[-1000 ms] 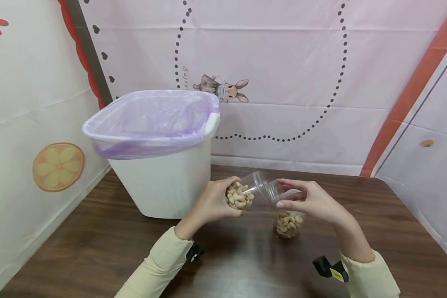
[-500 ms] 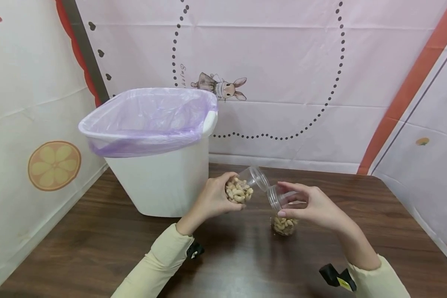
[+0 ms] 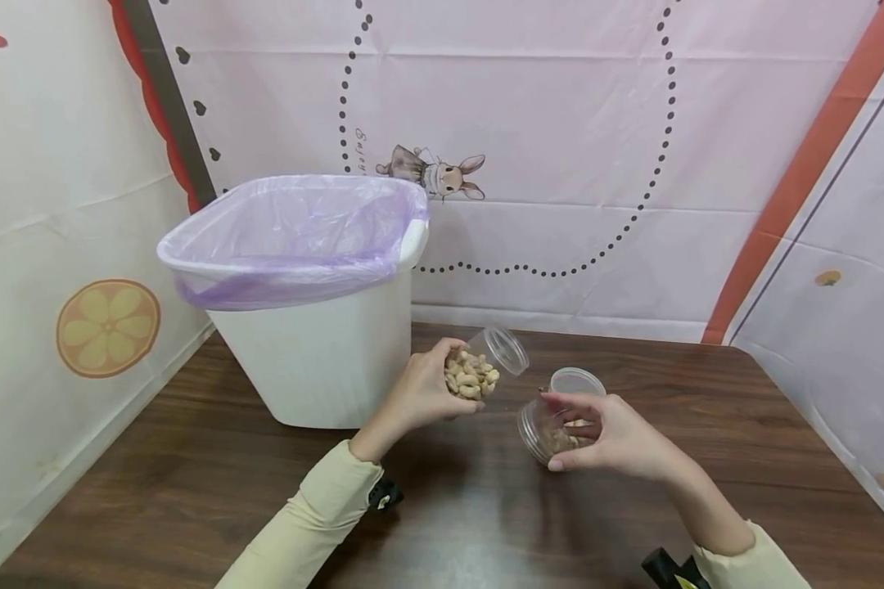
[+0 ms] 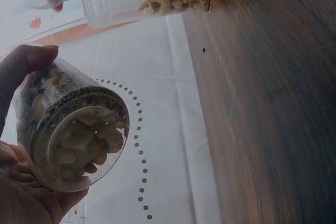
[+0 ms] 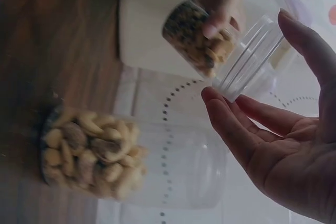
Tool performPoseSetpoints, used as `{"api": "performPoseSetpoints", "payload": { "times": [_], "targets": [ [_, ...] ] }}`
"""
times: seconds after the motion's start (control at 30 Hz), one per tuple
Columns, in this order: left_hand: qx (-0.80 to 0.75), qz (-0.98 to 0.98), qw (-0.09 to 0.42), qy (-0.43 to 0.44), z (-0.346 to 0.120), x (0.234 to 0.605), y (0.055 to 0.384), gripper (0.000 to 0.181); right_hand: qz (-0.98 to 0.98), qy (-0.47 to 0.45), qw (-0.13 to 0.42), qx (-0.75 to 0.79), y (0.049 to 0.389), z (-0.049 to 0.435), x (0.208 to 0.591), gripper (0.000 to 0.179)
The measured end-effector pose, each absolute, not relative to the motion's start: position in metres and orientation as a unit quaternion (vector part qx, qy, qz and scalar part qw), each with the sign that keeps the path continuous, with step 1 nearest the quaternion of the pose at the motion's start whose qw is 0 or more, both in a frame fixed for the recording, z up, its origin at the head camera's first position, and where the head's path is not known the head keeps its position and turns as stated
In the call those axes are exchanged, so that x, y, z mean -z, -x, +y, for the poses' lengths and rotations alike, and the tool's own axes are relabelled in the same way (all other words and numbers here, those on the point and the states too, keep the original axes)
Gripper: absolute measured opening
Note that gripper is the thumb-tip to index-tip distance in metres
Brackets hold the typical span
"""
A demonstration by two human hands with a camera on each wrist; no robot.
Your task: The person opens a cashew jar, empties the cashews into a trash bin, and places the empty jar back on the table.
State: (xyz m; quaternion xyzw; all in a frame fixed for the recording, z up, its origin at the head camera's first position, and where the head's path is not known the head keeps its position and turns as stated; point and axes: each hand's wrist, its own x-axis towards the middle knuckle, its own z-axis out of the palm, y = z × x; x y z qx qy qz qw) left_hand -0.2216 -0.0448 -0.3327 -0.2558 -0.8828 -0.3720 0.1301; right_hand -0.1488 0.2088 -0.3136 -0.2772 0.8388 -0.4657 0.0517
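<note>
My left hand (image 3: 420, 384) grips a clear plastic jar (image 3: 495, 348) of cashews, tilted with its mouth up to the right. Inside, the nuts gather at the base end, as the left wrist view shows on this jar (image 4: 79, 145). My right hand (image 3: 619, 438) holds a clear, ridged plastic lid (image 3: 532, 435) between thumb and fingertips; the right wrist view shows the lid (image 5: 247, 59) on edge. A second clear jar (image 3: 578, 381) stands upright on the table behind that hand, partly hidden. Cashews (image 5: 97, 153) fill the lower part of this standing jar.
A white bin (image 3: 324, 360) lined with a purple bag (image 3: 287, 282) stands at the back left, close to my left hand. The brown wooden table (image 3: 449, 515) meets a printed cloth (image 3: 545, 147) at the back. A dark speck (image 4: 203, 50) lies near the standing jar.
My right hand has lowered with the lid, away from the mouth of the left-hand jar. The lid now overlaps the standing jar in the head view. My left hand has barely moved.
</note>
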Motion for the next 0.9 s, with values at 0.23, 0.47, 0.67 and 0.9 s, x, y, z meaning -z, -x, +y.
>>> {"api": "performPoseSetpoints", "payload": {
  "times": [0.23,0.47,0.67,0.9],
  "targets": [
    [0.376,-0.883,0.117,0.255,-0.043,0.333,0.221,0.073,0.844,0.290,0.068,0.446,0.145,0.204,0.330,0.072],
    [0.384,-0.881,0.110,0.255,-0.044,0.335,0.221,0.072,0.850,0.293,0.081,0.430,0.144,0.200,0.342,0.073],
    [0.390,-0.876,0.111,0.262,-0.045,0.338,0.222,0.073,0.856,0.286,0.106,0.418,0.147,0.196,0.353,0.073],
    [0.380,-0.876,0.119,0.271,-0.047,0.339,0.221,0.073,0.864,0.282,0.121,0.399,0.150,0.190,0.366,0.073]
  ]
}}
